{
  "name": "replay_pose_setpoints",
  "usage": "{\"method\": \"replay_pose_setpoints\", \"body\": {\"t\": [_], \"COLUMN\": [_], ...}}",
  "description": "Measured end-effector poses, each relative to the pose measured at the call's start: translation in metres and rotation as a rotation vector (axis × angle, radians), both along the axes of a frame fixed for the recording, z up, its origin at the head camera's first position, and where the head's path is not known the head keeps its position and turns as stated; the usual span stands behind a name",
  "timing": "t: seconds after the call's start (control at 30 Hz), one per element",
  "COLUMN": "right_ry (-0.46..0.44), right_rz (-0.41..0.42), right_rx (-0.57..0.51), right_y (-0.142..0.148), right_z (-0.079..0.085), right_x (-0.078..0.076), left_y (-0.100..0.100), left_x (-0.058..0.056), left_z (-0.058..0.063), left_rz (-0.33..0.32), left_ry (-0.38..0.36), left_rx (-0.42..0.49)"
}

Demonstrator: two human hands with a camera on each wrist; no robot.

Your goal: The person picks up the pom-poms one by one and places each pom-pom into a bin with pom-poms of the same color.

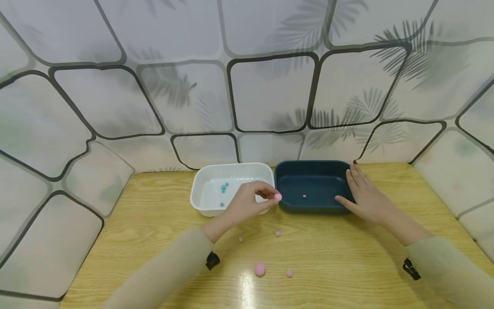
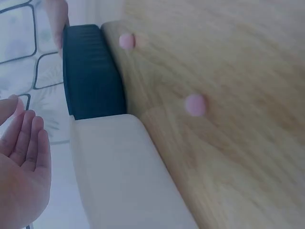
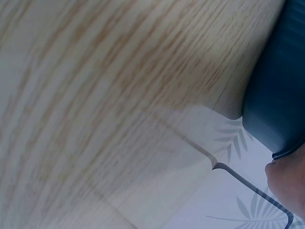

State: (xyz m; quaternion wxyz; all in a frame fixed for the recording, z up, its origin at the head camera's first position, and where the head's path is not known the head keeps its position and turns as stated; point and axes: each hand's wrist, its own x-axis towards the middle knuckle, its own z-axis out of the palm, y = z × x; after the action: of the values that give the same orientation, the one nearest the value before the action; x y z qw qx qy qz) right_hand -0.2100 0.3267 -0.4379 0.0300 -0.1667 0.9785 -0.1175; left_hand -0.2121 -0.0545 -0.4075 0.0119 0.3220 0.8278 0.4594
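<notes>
My left hand (image 1: 251,199) pinches a pink ball (image 1: 278,197) between thumb and fingertips, over the place where the two trays meet. In the left wrist view this hand (image 2: 24,167) shows its palm, and the ball is partly hidden. A white tray (image 1: 197,193) beneath the hand holds several teal balls (image 1: 223,188). The dark blue tray (image 1: 312,210) beside it has one small pink ball (image 1: 304,196) inside. My right hand (image 1: 368,199) rests against that tray's right side, fingers straight, thumb at its rim.
Pink balls of different sizes lie on the wooden table (image 1: 154,240) in front of the trays: a large ball (image 1: 260,269) and smaller ones, such as the ball (image 1: 278,234) near the dark tray. A patterned wall (image 1: 270,94) stands directly behind the trays.
</notes>
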Motion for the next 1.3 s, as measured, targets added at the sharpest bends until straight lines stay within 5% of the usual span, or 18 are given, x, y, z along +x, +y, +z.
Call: {"method": "replay_pose_setpoints", "body": {"t": [0.7, 1.3], "right_ry": [-0.001, -0.001], "right_rz": [0.011, 0.013], "right_rx": [0.001, -0.001], "right_y": [0.000, 0.000], "right_z": [0.001, 0.001], "right_x": [0.000, 0.000], "left_y": [0.046, 0.065], "left_x": [-0.058, -0.075], "left_z": [-0.001, -0.008], "left_rz": [0.075, 0.123], "left_ry": [-0.043, -0.038], "left_rx": [-0.047, -0.150]}}
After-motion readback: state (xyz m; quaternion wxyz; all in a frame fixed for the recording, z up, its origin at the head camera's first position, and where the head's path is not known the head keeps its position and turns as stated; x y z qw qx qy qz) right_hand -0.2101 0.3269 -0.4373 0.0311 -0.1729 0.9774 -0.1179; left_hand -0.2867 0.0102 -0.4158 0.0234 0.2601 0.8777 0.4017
